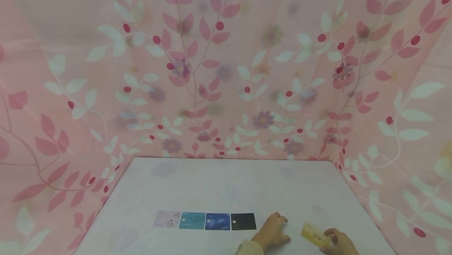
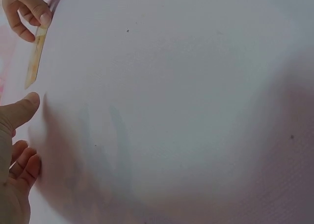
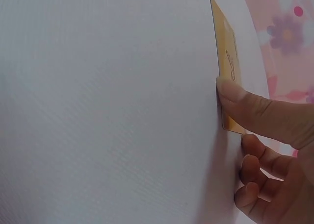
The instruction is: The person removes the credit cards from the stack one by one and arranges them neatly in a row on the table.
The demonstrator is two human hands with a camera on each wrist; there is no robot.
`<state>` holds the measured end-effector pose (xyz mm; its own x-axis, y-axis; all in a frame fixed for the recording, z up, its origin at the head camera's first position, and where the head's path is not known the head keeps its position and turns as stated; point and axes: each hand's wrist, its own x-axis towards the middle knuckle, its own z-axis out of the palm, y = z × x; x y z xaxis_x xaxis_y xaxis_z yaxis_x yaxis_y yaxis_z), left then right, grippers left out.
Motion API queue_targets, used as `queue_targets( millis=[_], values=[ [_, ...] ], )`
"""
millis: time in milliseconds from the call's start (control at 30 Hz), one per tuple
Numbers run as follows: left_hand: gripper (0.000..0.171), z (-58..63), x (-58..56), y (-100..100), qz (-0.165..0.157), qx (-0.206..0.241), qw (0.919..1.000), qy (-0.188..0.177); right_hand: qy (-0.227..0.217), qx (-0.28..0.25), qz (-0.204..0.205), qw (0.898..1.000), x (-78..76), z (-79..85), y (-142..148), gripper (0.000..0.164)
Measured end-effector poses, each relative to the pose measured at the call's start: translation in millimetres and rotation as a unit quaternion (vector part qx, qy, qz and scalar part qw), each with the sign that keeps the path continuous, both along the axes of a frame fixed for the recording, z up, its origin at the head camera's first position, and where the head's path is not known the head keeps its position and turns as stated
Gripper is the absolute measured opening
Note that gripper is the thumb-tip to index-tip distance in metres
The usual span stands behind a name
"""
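A yellow card [image 1: 312, 234] is gripped at its near right end by my right hand [image 1: 340, 243], low at the right of the head view. In the right wrist view my thumb presses on the face of this card [image 3: 224, 52], with the other fingers loosely bent beyond it. My left hand [image 1: 273, 231] is low over the table with relaxed fingers, holding nothing. Just left of it lies a black card [image 1: 243, 221]. A blue VIP card [image 1: 217, 221], a teal VIP card [image 1: 192, 220] and a pale floral card [image 1: 167, 219] continue that row.
The white table [image 1: 226, 184] carries the row of cards side by side. Around its back and sides hangs a pink curtain [image 1: 226, 70] patterned with leaves and flowers, close along the table's edges.
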<state>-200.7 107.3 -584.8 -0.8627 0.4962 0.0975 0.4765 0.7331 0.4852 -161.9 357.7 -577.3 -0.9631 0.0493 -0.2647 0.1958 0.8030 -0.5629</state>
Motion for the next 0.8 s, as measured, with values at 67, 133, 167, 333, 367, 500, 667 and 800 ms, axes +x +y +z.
queue_targets(
  millis=[67, 133, 167, 333, 367, 500, 667, 800],
  values=[
    [0.05, -0.8, 1.1, 1.0, -0.005, -0.009, 0.9999, 0.002, -0.007, -0.003, 0.003, 1.0, 0.0, 0.7, -3.8, 0.057],
    [0.055, -1.1, 2.3, 2.5, -0.011, -0.018, 0.9998, 0.004, -0.009, -0.004, 0.008, 1.0, 0.5, 1.0, -7.9, 0.055],
    [0.058, -0.9, 2.3, 3.6, -0.014, -0.023, 0.9996, 0.005, -0.012, -0.005, 0.01, 1.0, 0.7, 0.9, -9.8, 0.055],
    [0.063, 1.3, 2.7, 7.8, -0.041, -0.065, 0.9968, 0.022, -0.01, -0.014, 0.009, 1.0, 3.8, 0.5, -20.6, 0.054],
    [0.062, 1.8, 2.3, 8.3, -0.047, -0.074, 0.9957, 0.029, -0.009, -0.017, 0.004, 1.0, 4.7, 0.8, -22.9, 0.053],
    [0.058, 3.9, -0.2, 10.0, -0.068, -0.103, 0.9913, 0.045, 0.001, -0.041, -0.009, 0.999, 8.3, 2.8, -32.5, 0.048],
    [0.053, 2.9, -3.0, 13.3, -0.061, -0.11, 0.9921, 0.0, 0.013, -0.063, -0.005, 0.998, 11.9, 3.7, -44.1, 0.049],
    [0.051, 0.3, -3.8, 13.2, -0.059, -0.104, 0.9929, -0.001, 0.014, -0.062, -0.01, 0.998, 13.4, 1.7, -49.1, 0.061]
  ],
)
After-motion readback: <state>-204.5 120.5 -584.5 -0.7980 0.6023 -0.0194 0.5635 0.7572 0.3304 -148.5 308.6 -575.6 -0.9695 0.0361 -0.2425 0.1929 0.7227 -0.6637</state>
